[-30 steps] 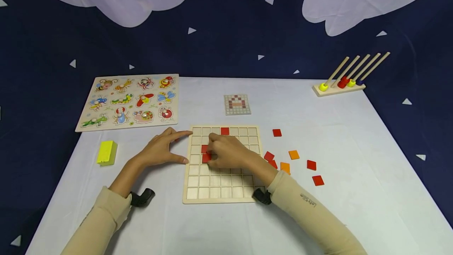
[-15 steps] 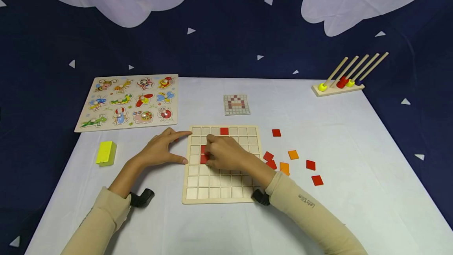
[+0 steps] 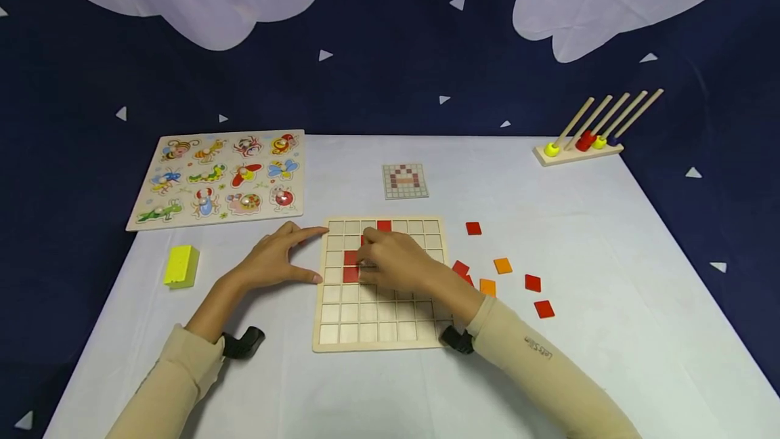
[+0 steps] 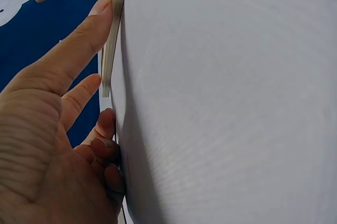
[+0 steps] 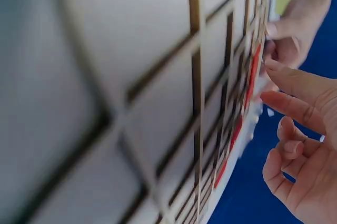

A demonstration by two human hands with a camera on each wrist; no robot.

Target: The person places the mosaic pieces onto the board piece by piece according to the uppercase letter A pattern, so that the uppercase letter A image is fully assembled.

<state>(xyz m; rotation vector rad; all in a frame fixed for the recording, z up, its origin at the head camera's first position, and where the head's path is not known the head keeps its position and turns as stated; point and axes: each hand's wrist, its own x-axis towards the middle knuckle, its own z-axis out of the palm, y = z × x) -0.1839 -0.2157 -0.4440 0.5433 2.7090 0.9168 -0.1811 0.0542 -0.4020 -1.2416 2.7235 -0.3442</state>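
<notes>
In the head view a square wooden grid board (image 3: 341, 334) lies on the table. Red square tiles fill some of its cells: one tile (image 3: 384, 225) along the back row, one tile (image 3: 351, 275) in a pair towards the left, and another tile (image 3: 363, 240) partly hidden by my right hand. That right hand (image 3: 396, 261) is over the board; in the right wrist view its thumb and index fingertip stand apart with nothing between them. My left hand (image 3: 274, 256) touches the board's left edge with spread thumb and index finger.
Loose red tiles (image 3: 533, 282) and orange tiles (image 3: 502, 265) lie to the right. A small pattern card (image 3: 405, 192) sits behind the board. An insect puzzle (image 3: 222, 188) and a yellow block (image 3: 181, 266) are at left, a peg stand with beads (image 3: 579, 156) at back right.
My right hand has loosened and shifted slightly right, and a red tile now shows in a cell beside its fingertips. The left hand keeps its place at the board's edge.
</notes>
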